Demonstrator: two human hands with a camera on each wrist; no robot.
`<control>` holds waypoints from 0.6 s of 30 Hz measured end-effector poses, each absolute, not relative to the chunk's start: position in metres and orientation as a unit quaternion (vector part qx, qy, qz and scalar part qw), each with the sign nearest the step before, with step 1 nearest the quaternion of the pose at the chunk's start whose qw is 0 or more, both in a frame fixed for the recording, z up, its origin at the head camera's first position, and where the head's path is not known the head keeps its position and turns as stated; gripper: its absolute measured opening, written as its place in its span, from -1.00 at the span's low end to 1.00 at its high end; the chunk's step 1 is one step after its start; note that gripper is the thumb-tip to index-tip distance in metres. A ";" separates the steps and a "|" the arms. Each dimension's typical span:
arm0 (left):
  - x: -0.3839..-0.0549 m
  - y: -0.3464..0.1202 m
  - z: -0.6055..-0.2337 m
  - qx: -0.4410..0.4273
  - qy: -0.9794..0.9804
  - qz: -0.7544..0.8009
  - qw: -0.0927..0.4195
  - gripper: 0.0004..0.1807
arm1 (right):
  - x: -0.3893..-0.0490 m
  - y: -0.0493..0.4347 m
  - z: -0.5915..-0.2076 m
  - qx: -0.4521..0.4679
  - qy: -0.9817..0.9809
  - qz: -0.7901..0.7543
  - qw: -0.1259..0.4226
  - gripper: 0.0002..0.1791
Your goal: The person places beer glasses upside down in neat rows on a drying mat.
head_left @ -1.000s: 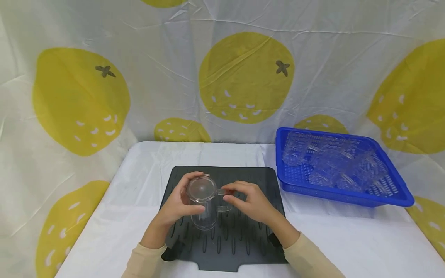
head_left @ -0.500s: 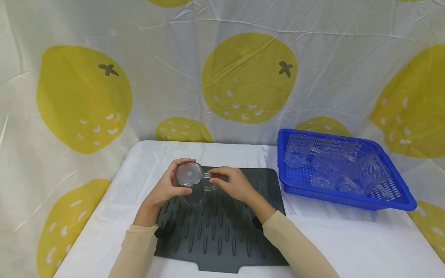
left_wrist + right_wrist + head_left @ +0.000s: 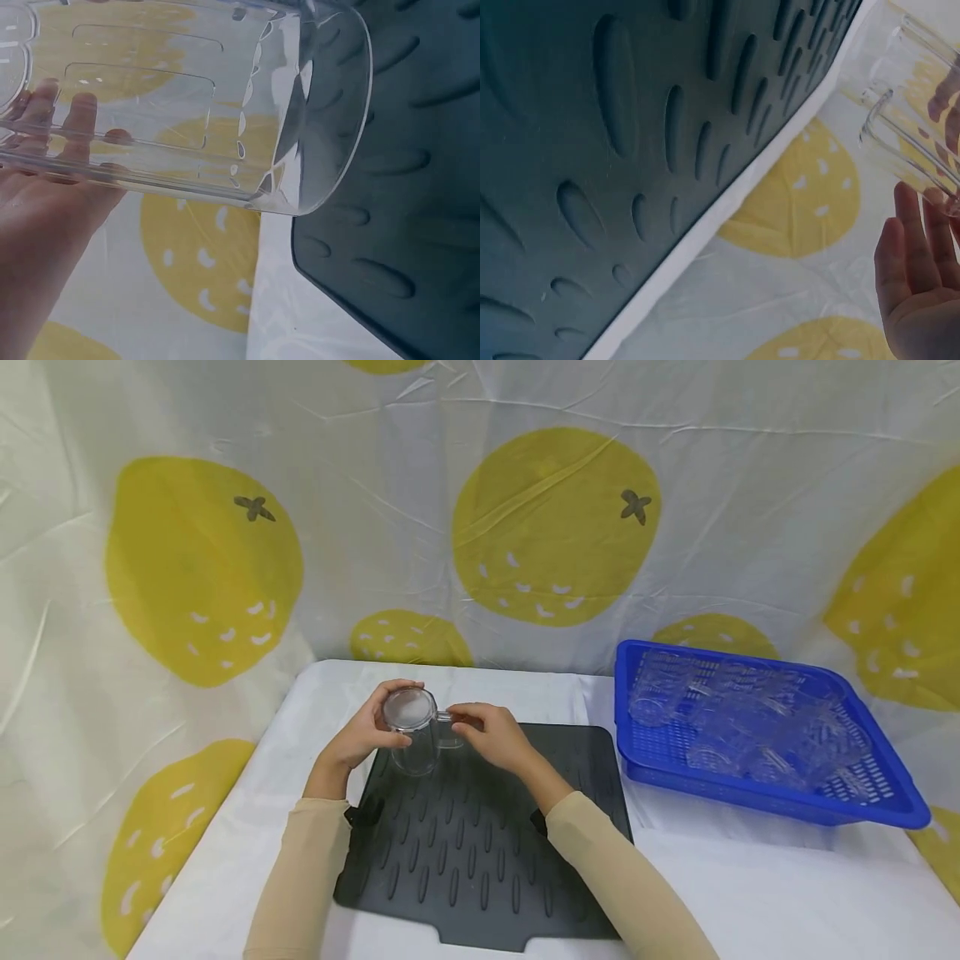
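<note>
Apparently partway along: has 1 mug [image 3: 420,747] in both hands at the far left part of the mat [image 3: 468,860], with 1 round end facing up and a slight tilt. Cannot tell rim from base at that upper end, nor contact from a small gap between the lower end and the mat. Seems past the picking-up but not yet at the letting-go. Perhaps leaves more to handle at the far right, with several clear glasses [image 3: 742,727] lying in the basket [image 3: 750,799], too overlapped to count; cannot judge which of them, if any, to reckon as finished.

With the left hand [image 3: 358,737], wraps the mug near the upper end, with thumb on the near side and fingers round the far side, spread about as wide as the body. In the left wrist view, shows fingers through the clear wall, well up from the lower end.

With the right hand [image 3: 495,737], pinches the handle [image 3: 452,743] on the mug's right side, in a narrow hold with thumb and fingertips close together. In the right wrist view, shows fingertips at the handle; cannot tell how firmly pressed.
</note>
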State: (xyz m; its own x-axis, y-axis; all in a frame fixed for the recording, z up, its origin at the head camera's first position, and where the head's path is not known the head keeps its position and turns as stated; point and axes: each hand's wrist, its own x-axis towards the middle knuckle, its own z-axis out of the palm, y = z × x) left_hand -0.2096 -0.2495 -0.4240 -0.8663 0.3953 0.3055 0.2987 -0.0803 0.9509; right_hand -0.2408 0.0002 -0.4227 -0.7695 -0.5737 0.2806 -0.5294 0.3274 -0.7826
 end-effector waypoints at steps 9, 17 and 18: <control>-0.230 -0.256 -0.434 0.238 0.682 0.690 0.047 -0.14 | -0.252 -0.011 -0.437 -0.312 0.832 -0.459 0.002 -0.64; -0.238 -0.259 -0.438 0.221 0.692 0.685 0.061 -0.11 | -0.256 -0.014 -0.447 -0.305 0.838 -0.452 -0.002 -0.63; -0.238 -0.260 -0.438 0.221 0.691 0.686 0.061 -0.10 | -0.256 -0.015 -0.447 -0.305 0.838 -0.453 -0.002 -0.63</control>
